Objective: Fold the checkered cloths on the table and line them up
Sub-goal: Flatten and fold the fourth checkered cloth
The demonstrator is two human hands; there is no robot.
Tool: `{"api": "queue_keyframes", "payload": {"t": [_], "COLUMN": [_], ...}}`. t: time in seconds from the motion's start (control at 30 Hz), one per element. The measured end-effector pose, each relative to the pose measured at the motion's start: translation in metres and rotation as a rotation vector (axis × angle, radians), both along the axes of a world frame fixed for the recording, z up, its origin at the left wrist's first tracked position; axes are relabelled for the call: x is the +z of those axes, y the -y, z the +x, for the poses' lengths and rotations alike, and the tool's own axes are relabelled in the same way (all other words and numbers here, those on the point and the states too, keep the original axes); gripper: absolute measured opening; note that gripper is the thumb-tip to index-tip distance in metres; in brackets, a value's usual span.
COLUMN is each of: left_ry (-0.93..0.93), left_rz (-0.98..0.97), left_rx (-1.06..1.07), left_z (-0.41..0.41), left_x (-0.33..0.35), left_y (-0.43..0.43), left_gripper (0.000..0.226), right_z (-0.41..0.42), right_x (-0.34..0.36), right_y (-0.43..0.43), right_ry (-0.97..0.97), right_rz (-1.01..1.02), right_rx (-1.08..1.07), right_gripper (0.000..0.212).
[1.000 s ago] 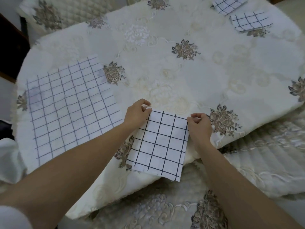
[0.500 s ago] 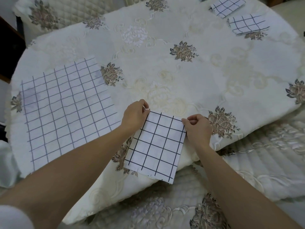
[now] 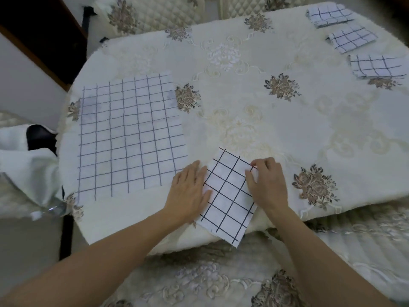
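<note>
Closest in, below the table edge, lies a quilted seat cover (image 3: pixel 199 284) with embroidered flowers, and both bare forearms reach over it toward the table (image 3: pixel 137 220). At the near edge of the table sits the small folded cloth (image 3: pixel 228 196), white with a dark grid. It is turned at an angle, and its nearest corner hangs just past the edge.

The left hand (image 3: pixel 190 191) lies flat and palm down on the cloth's left side. Its fingers are straight and close together, and its thumb rests on the fabric. The right hand (image 3: pixel 267 185) is on the cloth's right side with its fingers curled. The thumb and forefinger pinch the upper right corner.

Just beside the left hand, to the left, the large cloth (image 3: pixel 130 138) is spread open and flat, with a paler grid of many squares. Both cloths rest on a cream tablecloth (image 3: pixel 243 103) embroidered with brown flower clusters. Off the table's left side hangs some plain white fabric (image 3: pixel 26 169).

Farther away, near the far right edge of the table and well apart from the hands, three folded cloths lie in a row, one behind the other: the nearest (image 3: pixel 376 67), the middle (image 3: pixel 352 39) and the farthest (image 3: pixel 329 15). Beyond the table stands a chair (image 3: pixel 141 16) with a quilted cover.
</note>
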State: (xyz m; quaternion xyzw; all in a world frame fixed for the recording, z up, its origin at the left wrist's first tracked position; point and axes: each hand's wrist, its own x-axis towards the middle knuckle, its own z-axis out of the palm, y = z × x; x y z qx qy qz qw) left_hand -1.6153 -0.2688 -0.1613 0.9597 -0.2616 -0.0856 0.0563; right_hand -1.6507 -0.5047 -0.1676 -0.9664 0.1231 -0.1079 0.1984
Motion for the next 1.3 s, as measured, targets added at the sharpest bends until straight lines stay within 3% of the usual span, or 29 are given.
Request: {"api": "queue_keyframes", "payload": {"t": [0.17,0.4,0.53,0.8,1.13,1.3], "left_ry": [-0.019,-0.003,-0.022,-0.019,-0.009,-0.020], "left_rz": [-0.017,0.055,0.056,0.029,0.042,0.045], "left_rx": [0.141,0.239,0.325,0.297,0.269,0.270], "left_z": [-0.034,-0.058,-0.063,-0.064,-0.067,-0.068], "left_x": [-0.004,-0.011,-0.020,-0.028,-0.027,-0.024], "left_y": [0.002,0.027,0.048,0.057,0.048,0.048], "left_gripper": [0.073,0.075,0.079,0.081,0.083,0.083], "right_z": [0.014,0.035,0.045,0.051,0.064,0.032], "right_x": [-0.011,-0.012,-0.017,-0.030,-0.029,-0.020], "right_y": [-0.007,-0.011,-0.014,-0.008,0.018,-0.010], "right_ry": [-0.063,-0.209,-0.243,-0.238,-0.283,-0.150], "right_rz": [-0.167,-0.329,-0.333,-0.349,-0.378,-0.307], "right_rx": [0.539,0.755,0.792,0.797,0.633,0.611], "right_gripper": [0.044,0.062,0.069,0.076,0.085,0.080]}}
